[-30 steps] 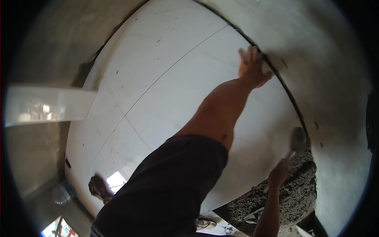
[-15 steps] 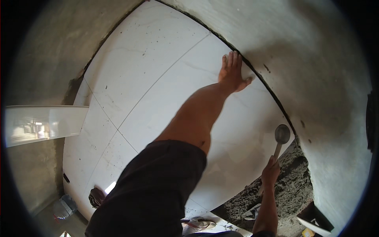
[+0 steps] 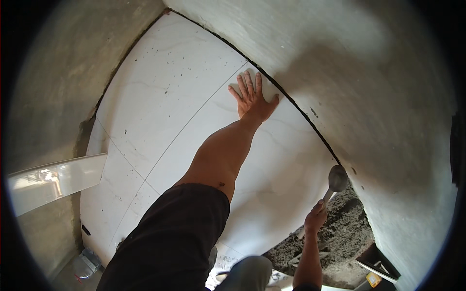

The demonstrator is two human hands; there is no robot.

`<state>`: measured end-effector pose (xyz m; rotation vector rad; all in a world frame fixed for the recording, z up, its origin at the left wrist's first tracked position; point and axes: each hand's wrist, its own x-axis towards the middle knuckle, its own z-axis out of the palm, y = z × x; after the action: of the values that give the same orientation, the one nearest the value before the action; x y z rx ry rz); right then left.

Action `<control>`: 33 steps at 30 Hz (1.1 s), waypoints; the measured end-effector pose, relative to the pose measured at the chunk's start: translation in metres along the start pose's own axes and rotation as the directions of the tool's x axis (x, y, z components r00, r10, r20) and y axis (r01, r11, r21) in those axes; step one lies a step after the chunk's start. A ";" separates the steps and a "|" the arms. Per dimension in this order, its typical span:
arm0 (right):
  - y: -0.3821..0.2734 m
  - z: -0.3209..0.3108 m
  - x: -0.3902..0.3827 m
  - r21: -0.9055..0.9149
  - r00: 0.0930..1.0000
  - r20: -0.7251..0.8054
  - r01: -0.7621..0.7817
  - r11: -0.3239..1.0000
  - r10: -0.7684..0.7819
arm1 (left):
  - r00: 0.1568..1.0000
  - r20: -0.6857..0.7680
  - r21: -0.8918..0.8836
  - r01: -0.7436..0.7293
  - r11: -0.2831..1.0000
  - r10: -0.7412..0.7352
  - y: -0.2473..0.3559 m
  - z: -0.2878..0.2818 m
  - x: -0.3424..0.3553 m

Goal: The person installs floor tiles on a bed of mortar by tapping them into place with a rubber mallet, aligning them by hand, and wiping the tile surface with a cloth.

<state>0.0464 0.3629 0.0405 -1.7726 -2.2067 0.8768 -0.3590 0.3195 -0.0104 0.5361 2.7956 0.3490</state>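
My left hand [image 3: 255, 99] lies with its fingers spread on a large white floor tile [image 3: 272, 160], close to the far wall. My right hand [image 3: 315, 218] is wrapped round the handle of a grey rubber mallet [image 3: 338, 178]. The round mallet head is by the tile's right corner, next to the wall; whether it touches the tile I cannot tell. Rough grey mortar [image 3: 347, 220] lies beyond the tile's edge, below and to the right of the mallet.
Plastered walls [image 3: 388, 111] rise at the right and left, with a dark gap along the tiles. A glossy white panel [image 3: 58, 179] juts in at the left. A clear plastic bottle [image 3: 86, 264] stands lower left. A dark box [image 3: 381, 264] and a yellow object [image 3: 373, 279] sit lower right.
My left hand has shifted left along the tile, and its fingers are spread wider. The mallet head has come nearer the tile's right corner. The whole view has shifted somewhat.
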 end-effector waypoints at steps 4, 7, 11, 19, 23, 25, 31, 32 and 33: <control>0.016 0.016 0.005 -0.141 0.998 0.060 0.034 0.989 -0.025 | 0.999 0.024 -0.052 0.025 0.998 -0.023 0.000 0.000 0.001; -0.010 0.015 0.014 -0.170 0.977 0.188 -0.073 0.983 0.105 | 0.994 0.075 -0.111 0.083 0.990 -0.075 -0.006 -0.004 0.008; -0.009 0.013 0.021 -0.304 0.971 0.203 -0.060 0.951 0.126 | 0.986 0.105 -0.160 0.143 0.977 -0.127 -0.006 -0.001 0.013; -0.029 0.028 0.021 -0.101 0.977 0.210 0.048 0.994 -0.026 | 0.970 0.189 -0.098 0.174 0.980 -0.153 -0.012 -0.011 0.027; -0.015 0.017 0.031 -0.189 0.954 0.183 -0.203 0.961 0.238 | 0.983 0.105 -0.150 0.168 0.974 -0.154 -0.006 -0.002 0.021; 0.007 0.017 0.041 -0.298 0.926 0.244 -0.211 0.931 0.288 | 0.985 0.065 -0.169 0.167 0.971 -0.159 0.009 -0.001 0.031; -0.018 0.023 0.041 -0.196 0.925 0.241 -0.251 0.948 0.295 | 0.977 0.102 -0.127 0.198 0.972 -0.186 0.000 -0.006 0.027; -0.013 0.022 0.044 -0.236 0.875 0.371 -0.235 0.943 0.310 | 0.978 0.096 -0.131 0.197 0.972 -0.186 0.000 -0.005 0.028; -0.007 0.028 0.043 -0.232 0.876 0.370 -0.233 0.944 0.308 | 0.979 0.089 -0.136 0.196 0.971 -0.185 0.000 -0.004 0.029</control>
<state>0.0153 0.3933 0.0117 -2.1995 -2.3771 1.2355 -0.3866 0.3297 -0.0130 0.2406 2.6930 0.4734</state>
